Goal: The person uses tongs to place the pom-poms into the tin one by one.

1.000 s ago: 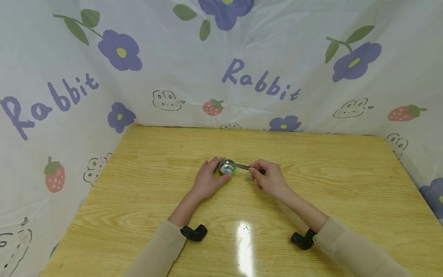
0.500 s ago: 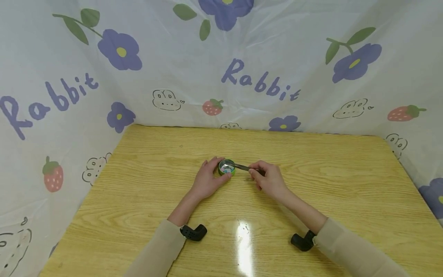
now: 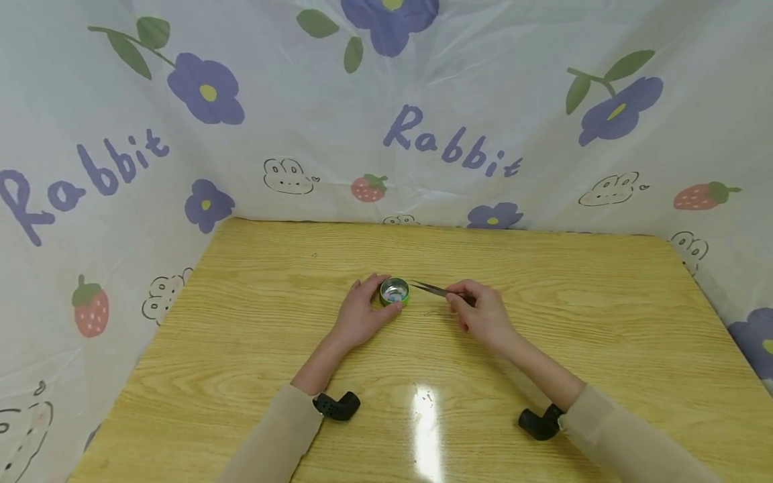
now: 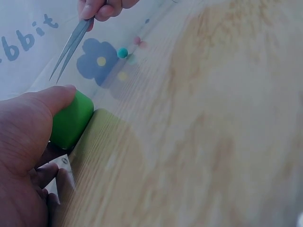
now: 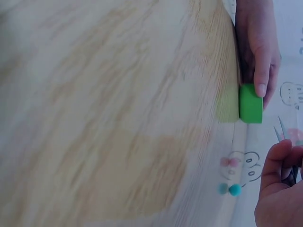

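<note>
A small round green tin (image 3: pixel 394 293) with a shiny inside stands on the wooden table, several small pale, pink and bluish pieces in its bottom. My left hand (image 3: pixel 361 312) holds it from the left, thumb on the near side and fingers round the far side. In my right hand (image 3: pixel 482 312) I pinch a pair of metal tweezers (image 3: pixel 430 288), pointing left. Their tips are spread apart just right of the tin's rim, and I see nothing between them. The left wrist view shows the tweezers (image 4: pixel 71 49) above and beyond the green tin (image 4: pixel 73 120).
A teal bead (image 4: pixel 122 52) and a pink bead (image 4: pixel 137 40) lie on the table beyond the tin in the left wrist view. White printed cloth (image 3: pixel 326 121) hangs along the table's back and left sides. Black wrist cameras (image 3: pixel 338 406) sit at both sleeves.
The tweezers have dipped into the tin, then drawn back to the right, and their tips have spread. A white piece near the tips earlier is no longer there. My left hand keeps its hold.
</note>
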The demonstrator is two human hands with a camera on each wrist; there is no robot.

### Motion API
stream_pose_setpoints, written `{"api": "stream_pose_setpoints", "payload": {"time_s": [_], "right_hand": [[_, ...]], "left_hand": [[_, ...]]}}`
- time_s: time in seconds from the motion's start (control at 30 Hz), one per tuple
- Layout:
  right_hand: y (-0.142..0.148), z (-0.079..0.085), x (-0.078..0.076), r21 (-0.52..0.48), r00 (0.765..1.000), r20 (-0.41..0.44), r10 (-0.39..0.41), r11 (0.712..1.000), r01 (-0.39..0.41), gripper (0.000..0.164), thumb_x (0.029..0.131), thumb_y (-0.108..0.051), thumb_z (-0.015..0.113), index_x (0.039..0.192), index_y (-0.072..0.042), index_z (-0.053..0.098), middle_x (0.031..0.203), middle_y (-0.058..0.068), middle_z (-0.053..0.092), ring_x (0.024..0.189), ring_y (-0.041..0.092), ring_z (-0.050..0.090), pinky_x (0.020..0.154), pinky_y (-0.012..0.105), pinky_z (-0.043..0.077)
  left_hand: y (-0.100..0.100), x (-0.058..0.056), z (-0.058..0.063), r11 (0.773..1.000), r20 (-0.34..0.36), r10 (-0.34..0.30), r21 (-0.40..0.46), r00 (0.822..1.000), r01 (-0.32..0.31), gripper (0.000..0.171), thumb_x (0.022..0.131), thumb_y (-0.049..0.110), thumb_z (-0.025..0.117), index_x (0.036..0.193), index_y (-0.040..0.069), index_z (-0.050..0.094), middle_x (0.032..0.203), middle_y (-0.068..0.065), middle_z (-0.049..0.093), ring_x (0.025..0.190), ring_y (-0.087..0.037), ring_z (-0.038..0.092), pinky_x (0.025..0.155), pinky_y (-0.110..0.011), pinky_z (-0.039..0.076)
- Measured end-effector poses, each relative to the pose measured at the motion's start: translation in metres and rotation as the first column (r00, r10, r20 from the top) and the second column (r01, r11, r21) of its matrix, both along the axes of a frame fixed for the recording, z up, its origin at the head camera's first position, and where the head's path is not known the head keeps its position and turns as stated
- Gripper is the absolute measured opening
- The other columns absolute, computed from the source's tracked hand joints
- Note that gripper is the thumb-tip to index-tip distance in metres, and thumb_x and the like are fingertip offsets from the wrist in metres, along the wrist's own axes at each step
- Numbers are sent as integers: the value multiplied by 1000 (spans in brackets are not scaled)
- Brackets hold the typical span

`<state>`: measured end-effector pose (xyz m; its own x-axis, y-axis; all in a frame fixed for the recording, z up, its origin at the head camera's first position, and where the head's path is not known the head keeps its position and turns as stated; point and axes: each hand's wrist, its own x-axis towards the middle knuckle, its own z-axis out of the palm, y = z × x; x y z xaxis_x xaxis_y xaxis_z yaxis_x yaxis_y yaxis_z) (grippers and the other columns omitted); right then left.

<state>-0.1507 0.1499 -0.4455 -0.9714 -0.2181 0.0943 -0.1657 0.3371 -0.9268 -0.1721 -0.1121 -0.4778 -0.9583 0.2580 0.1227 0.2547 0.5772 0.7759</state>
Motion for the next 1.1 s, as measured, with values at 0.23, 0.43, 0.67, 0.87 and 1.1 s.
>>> {"api": "stream_pose_setpoints", "payload": {"time_s": [0.23, 0.43, 0.67, 0.87, 1.1], "right_hand": [[14, -1, 3, 7, 1000, 15, -20, 1000, 20, 19, 105, -6, 60, 116, 7, 68, 85, 23, 65, 50, 18, 50, 44, 26, 42], [28, -4, 4, 21, 999, 10, -39, 999, 39, 19, 104, -7, 60, 115, 7, 68, 88, 22, 66, 50, 16, 51, 44, 26, 44], [49, -1, -2, 14, 994, 16, -106, 994, 106, 19, 105, -5, 58, 116, 8, 66, 90, 25, 64, 52, 16, 51, 47, 28, 49], [61, -1, -3, 45, 993, 35, -111, 993, 109, 22, 106, -10, 58, 117, 8, 66, 91, 24, 64, 52, 18, 52, 46, 29, 48], [70, -6, 3, 62, 990, 69, -126, 991, 122, 23, 106, -10, 59, 116, 9, 65, 92, 23, 64, 54, 16, 52, 46, 28, 46]], "left_hand": [[1, -1, 0, 1000, 14, 7, 4, 1000, -7, 62, 94, 29, 76, 147, 4, 54, 150, -20, 52, 149, -40, 31, 123, -57, 17], [1, -1, 1, 1000, 7, -5, 11, 1000, 5, 62, 95, 30, 76, 147, 4, 54, 149, -18, 53, 149, -38, 32, 124, -55, 16], [1, 0, 0, 1000, 11, 5, 6, 1000, -5, 62, 95, 30, 76, 147, 5, 54, 150, -19, 52, 150, -39, 31, 123, -57, 17], [1, 0, -1, 1000, 14, 12, 5, 1000, -12, 62, 95, 30, 76, 147, 5, 54, 152, -21, 50, 149, -42, 30, 122, -58, 18], [1, 0, 0, 1000, 13, 10, 4, 1000, -10, 62, 95, 30, 76, 147, 5, 54, 152, -21, 49, 149, -43, 28, 121, -61, 19]]}}
